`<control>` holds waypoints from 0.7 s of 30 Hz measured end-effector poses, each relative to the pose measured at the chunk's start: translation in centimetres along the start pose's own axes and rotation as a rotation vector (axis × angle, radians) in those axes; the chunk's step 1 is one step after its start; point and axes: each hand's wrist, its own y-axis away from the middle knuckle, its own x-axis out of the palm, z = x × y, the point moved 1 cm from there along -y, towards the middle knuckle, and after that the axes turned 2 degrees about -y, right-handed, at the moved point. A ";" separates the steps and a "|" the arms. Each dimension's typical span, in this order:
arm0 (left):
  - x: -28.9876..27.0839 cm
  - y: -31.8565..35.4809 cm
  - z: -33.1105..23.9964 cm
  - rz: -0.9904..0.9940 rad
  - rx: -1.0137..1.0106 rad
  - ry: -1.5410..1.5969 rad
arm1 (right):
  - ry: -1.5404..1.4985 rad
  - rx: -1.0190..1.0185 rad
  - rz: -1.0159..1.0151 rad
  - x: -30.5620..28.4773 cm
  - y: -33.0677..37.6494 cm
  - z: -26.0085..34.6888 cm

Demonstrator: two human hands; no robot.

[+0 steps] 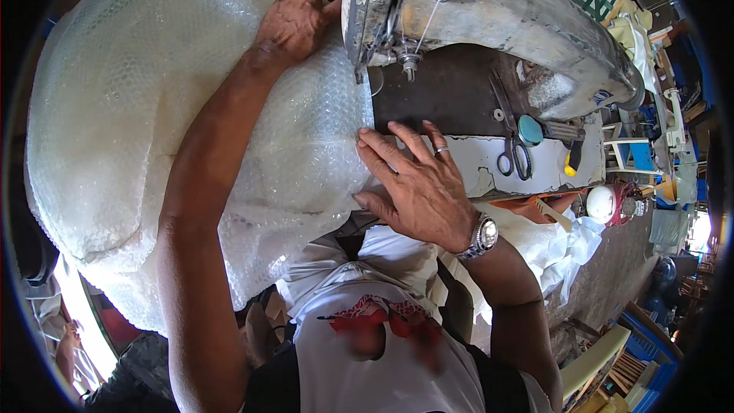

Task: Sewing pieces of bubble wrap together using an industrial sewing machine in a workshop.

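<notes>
A large, bulging sheet of clear bubble wrap (99,115) fills the left side, reaching from the sewing machine down toward my lap. My left hand (298,19) lies on its far part, close to the machine's head (375,0), with fingers bent down around the wrap and their tips hidden. Beside the wrap's right edge, my right hand (420,191) is spread out, palm down. Its fingertips reach that edge and the dark machine bed (436,99). A pale thread (430,21) runs through a metal hook on the machine arm (489,8).
On the worn white tabletop (482,157) right of my hand lie black-handled scissors (514,157), a round teal item (529,130) and a yellow-and-black-handled tool (573,159). White sheeting (554,252) hangs below the table. Wooden furniture parts (612,359) stand at the lower right.
</notes>
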 end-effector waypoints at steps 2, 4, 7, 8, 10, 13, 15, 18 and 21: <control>0.8 -0.3 0.8 -0.044 0.037 0.040 | 0.000 -0.019 -0.020 -0.2 -0.7 -0.4; 1.4 -0.5 1.5 -0.053 0.046 0.035 | 0.006 -0.015 -0.009 -0.3 -1.5 -0.9; 1.7 -0.6 2.2 -0.084 0.042 0.103 | 0.039 -0.020 -0.004 -0.5 -2.6 -1.4; 1.8 -0.8 2.4 -0.087 0.028 0.180 | 0.052 -0.017 -0.001 -0.5 -2.9 -1.5; 1.7 -0.7 3.0 0.055 -0.019 0.151 | 0.063 -0.013 0.000 -0.4 -3.3 -1.6; 2.3 -1.4 3.6 0.005 0.018 0.125 | 0.052 0.007 -0.041 0.0 -3.8 -1.9; 2.9 -1.8 4.0 -0.220 0.103 0.122 | 0.039 0.031 -0.084 0.4 -3.9 -2.1; 3.9 -2.0 4.6 -0.208 -0.006 0.337 | 0.041 0.094 -0.123 0.8 -4.1 -2.3; 3.8 -1.9 4.7 -0.172 -0.015 0.306 | 0.031 0.099 -0.158 0.8 -4.2 -2.3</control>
